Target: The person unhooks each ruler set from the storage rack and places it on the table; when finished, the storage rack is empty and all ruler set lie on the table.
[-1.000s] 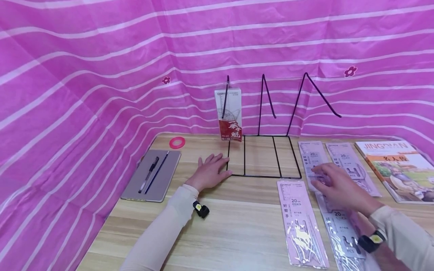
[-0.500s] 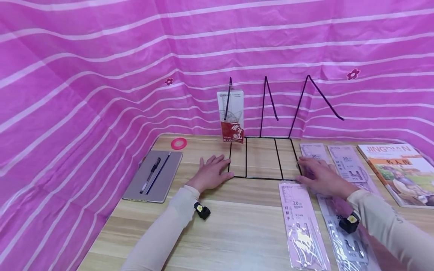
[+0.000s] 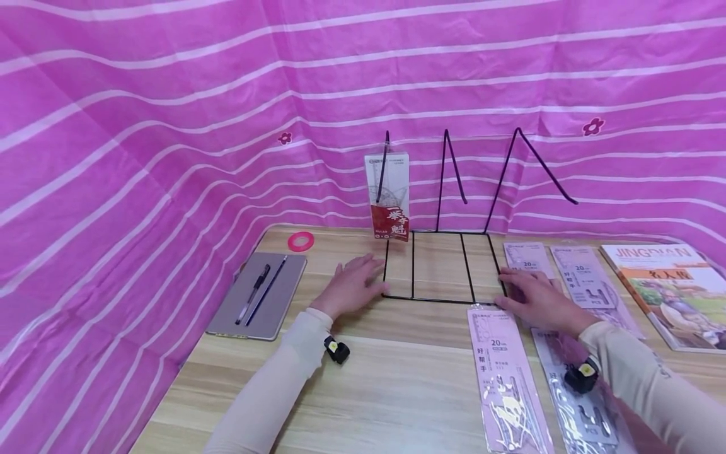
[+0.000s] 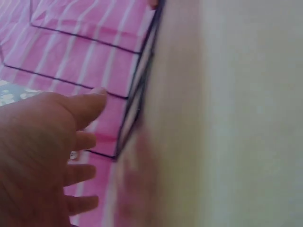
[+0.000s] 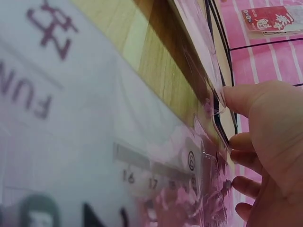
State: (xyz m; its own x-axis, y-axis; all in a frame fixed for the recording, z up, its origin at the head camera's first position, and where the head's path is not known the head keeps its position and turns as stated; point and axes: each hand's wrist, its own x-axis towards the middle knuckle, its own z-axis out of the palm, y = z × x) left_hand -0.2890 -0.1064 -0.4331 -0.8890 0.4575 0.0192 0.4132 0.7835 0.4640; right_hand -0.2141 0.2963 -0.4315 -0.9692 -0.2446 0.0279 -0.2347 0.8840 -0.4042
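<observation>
A black wire rack [image 3: 439, 265] stood at the far middle of the table [image 3: 397, 384], one ruler pack [image 3: 387, 195] upright in its left slot. The left hand [image 3: 351, 285] lay flat, fingers spread, against the rack's near left corner. The right hand [image 3: 535, 296], which a second earlier had been farther right over the flat ruler packs [image 3: 505, 372], had come to the rack's near right corner, fingers extended and gripping nothing. Both hands now bracketed the rack, apparently steadying it.
</observation>
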